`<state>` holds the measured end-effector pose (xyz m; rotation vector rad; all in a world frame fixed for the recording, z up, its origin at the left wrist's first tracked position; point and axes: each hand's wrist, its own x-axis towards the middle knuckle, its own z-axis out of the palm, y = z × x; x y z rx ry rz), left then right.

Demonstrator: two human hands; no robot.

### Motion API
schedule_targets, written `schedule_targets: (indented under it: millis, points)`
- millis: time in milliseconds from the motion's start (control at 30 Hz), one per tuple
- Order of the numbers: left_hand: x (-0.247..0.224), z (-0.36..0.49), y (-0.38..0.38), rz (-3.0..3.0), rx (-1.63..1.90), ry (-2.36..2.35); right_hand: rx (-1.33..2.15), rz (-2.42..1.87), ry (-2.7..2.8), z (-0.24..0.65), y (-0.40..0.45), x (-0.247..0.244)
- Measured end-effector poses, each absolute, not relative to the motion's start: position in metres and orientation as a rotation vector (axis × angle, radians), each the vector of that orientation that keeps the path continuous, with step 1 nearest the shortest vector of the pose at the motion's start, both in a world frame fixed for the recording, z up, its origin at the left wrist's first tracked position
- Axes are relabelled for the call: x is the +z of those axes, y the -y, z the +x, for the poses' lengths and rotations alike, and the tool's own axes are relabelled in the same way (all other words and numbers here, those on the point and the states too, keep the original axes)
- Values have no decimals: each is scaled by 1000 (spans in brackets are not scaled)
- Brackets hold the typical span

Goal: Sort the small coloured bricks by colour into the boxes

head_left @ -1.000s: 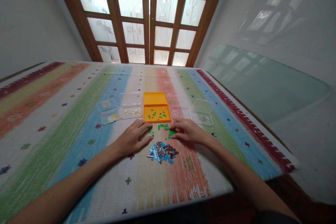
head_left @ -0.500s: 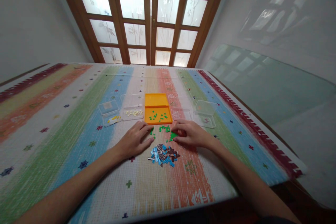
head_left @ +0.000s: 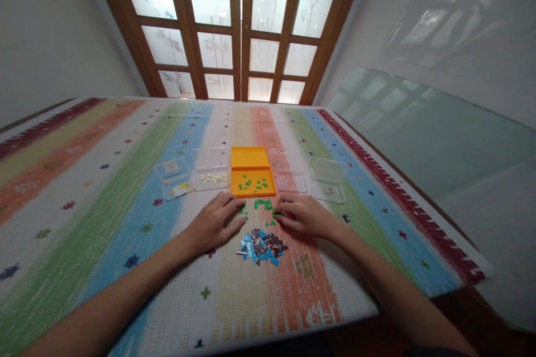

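Green pieces [head_left: 263, 204] lie on the striped cloth [head_left: 167, 301] just on the near side of the orange box [head_left: 252, 183], with more inside it. Nearer than the box, the left hand [head_left: 215, 224] and right hand [head_left: 305, 216] touch the cloth beside the green pieces, fingers curled; whether either grasps one cannot be told. A blue-and-brown pile [head_left: 262, 246] sits nearest.

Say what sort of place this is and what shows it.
Probably a room in a home, perhaps a dining area, though that part is a guess. Signs: a striped, patterned tablecloth, wooden double doors with frosted, plant-patterned panes, and plain pale walls.
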<state>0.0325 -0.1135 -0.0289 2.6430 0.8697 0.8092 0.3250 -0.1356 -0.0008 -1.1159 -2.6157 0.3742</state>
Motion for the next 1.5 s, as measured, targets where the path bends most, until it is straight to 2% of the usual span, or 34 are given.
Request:
schedule_targets:
  millis: [433,867,1133,1500]
  points:
    - [-32,31,112,2628,821,-866,412,-1157,2547,325,133,-4]
    - [-26,33,114,2651,865,-780,170,-1243,2471,313,108,15]
    - [-27,34,114,2633,845,-720,55,-1561,2472,286,66,18]
    - [-27,32,113,2594,849,-907,-31,-1654,2589,273,50,16]
